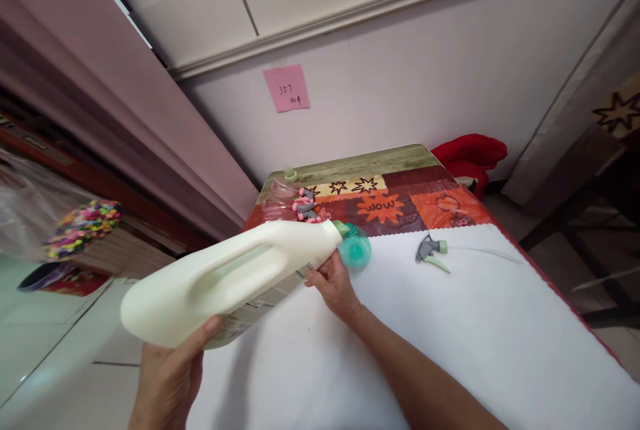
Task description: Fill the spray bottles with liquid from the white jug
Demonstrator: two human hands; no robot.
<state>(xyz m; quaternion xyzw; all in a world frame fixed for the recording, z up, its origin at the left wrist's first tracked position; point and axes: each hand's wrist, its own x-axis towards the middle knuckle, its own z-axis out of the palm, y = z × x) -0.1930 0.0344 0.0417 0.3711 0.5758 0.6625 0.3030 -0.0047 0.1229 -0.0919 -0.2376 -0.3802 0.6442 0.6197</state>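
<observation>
A large cream-white jug (210, 277) with a built-in handle is tipped almost level, its green spout over the mouth of a small teal see-through bottle (356, 248). My left hand (175, 367) supports the jug's base end from below. Near the neck, my right hand (334, 283) grips the jug, fingers against its labelled side. The bottle stands on the white sheet, partly hidden behind the jug's neck and my right hand. Whether liquid is flowing, I cannot make out. To the right lies a grey and green spray head (431, 251) with a long clear tube.
Clear bottles with pink and grey spray heads (306, 207) lie at the table's far left. A green cap (291, 174) is behind them. A patterned cloth (385, 207) covers the far table. A pink note (287, 88) is on the wall; red fabric (470, 157) sits behind the table.
</observation>
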